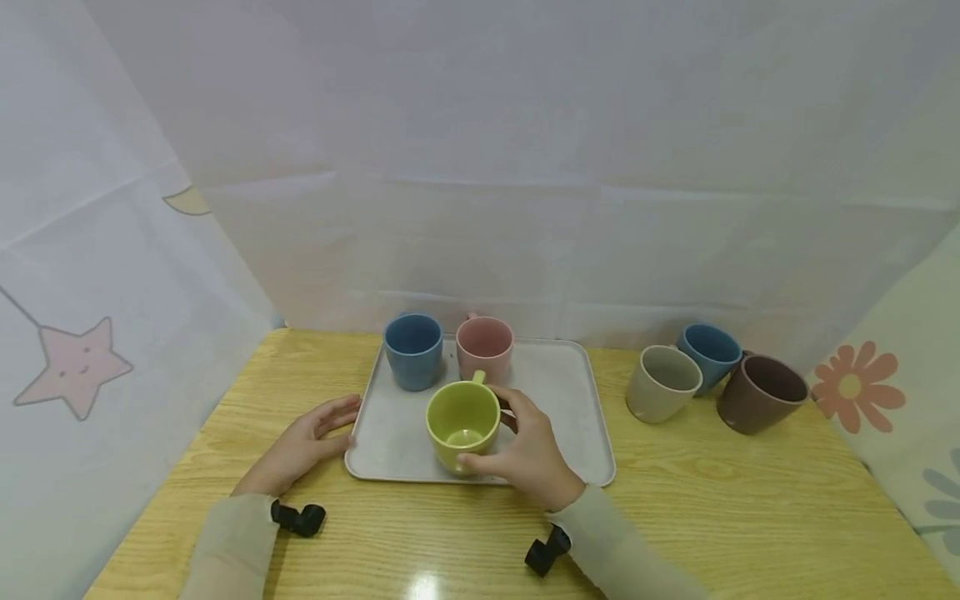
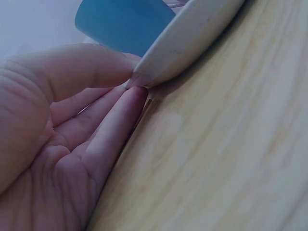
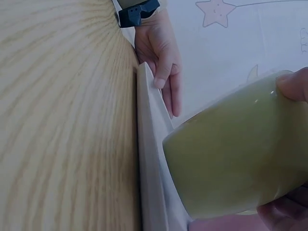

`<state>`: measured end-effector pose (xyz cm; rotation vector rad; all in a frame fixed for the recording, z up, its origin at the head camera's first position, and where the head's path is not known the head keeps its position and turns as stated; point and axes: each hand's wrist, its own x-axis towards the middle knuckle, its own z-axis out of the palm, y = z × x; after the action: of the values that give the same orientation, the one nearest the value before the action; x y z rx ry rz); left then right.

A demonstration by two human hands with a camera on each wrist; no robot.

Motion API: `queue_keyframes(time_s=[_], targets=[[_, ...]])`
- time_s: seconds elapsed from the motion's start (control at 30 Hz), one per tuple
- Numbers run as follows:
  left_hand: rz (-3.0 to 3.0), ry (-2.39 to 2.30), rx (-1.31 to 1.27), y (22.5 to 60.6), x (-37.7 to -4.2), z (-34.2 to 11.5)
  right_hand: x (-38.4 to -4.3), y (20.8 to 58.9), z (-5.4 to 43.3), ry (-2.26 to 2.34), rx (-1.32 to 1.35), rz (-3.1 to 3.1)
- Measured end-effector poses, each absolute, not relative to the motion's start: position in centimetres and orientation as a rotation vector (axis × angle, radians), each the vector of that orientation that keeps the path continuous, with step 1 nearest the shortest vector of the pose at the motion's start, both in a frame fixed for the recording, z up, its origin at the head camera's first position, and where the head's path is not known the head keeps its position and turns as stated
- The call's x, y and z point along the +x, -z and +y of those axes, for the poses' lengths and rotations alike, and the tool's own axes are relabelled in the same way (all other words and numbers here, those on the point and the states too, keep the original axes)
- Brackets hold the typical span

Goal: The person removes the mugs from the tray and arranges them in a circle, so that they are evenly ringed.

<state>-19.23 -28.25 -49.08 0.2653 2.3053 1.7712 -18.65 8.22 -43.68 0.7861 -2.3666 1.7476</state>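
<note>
Gripping the glossy yellow-green mug point(image 1: 457, 454) between thumb and fingers, your right hand point(image 1: 534, 457) holds it at the pale rectangular tray's point(image 1: 564, 408) front; base contact is unclear. Your left hand point(image 1: 300, 446) pinches the tray's rim, some fingertips hidden. A pink mug point(image 1: 485, 343) stands behind, partly covered.

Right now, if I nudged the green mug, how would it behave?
The green mug looks rigid, perhaps ceramic, so a knock might chip it. Its smooth, shiny surface could feel slippery. If tipped, its round body might roll until the handle catches.
</note>
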Motion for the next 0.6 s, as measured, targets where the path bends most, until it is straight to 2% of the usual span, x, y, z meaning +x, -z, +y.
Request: queue_keyframes(time_s=[0.6], targets=[[2.29,-1.784,0.273,49.2,-19.3,-28.3,-17.9,42.4,17.4,-1.507,0.713,-2.289]])
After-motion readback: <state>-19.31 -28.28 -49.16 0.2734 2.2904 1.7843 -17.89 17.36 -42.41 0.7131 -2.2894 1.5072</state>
